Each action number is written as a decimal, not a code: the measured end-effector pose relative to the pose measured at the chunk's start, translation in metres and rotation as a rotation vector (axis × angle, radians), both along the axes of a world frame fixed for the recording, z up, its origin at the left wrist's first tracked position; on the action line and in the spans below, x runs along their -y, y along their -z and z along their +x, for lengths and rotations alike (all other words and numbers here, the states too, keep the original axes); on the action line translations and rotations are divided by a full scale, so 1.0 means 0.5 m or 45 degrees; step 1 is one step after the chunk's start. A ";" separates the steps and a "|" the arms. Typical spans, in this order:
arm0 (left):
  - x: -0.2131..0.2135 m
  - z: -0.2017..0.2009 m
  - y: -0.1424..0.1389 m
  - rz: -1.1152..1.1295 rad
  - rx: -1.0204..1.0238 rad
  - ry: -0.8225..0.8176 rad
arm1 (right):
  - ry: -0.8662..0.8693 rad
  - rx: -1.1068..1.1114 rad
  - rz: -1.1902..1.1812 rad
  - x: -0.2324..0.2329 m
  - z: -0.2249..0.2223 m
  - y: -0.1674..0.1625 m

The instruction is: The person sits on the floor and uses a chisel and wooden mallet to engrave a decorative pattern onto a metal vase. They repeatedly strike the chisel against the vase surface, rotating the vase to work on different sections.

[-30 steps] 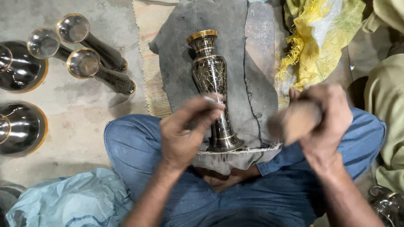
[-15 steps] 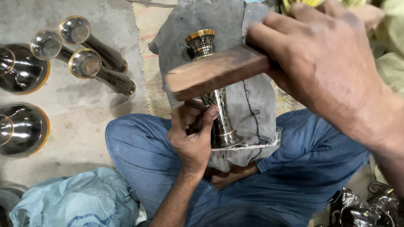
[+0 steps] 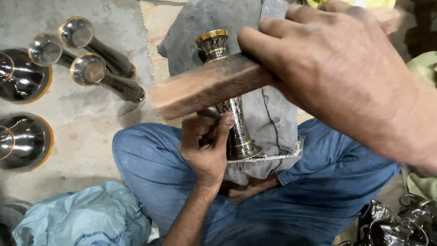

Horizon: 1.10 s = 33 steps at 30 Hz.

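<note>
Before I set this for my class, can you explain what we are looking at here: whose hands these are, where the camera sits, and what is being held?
The picture comes from a camera worn on a person's head, looking down at their own lap and hands. The person sits cross-legged in blue trousers on the floor. A tall engraved metal vase with a gold rim lies on a grey cloth over their legs. The left hand grips a thin tool against the vase's body. The right hand, close to the camera and blurred, holds a wooden block above it. On the concrete floor to the left lie three slim trumpet-shaped vases and round shiny metal vessels. A pale blue plastic bag lies nearby.
</note>
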<state>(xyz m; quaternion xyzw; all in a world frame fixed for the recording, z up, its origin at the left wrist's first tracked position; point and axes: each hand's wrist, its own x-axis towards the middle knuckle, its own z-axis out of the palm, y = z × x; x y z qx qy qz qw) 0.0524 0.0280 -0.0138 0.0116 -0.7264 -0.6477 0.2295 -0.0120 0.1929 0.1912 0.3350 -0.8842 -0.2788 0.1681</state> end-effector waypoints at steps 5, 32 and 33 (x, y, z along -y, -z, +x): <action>0.005 -0.005 -0.002 -0.054 -0.063 0.060 | 0.212 0.191 0.054 -0.006 -0.005 0.000; 0.036 -0.077 -0.103 -0.580 -0.044 0.624 | 0.311 0.697 -1.264 -0.172 0.006 0.180; 0.035 -0.084 -0.106 -0.614 -0.059 0.667 | 0.331 0.599 -1.158 -0.181 0.016 0.200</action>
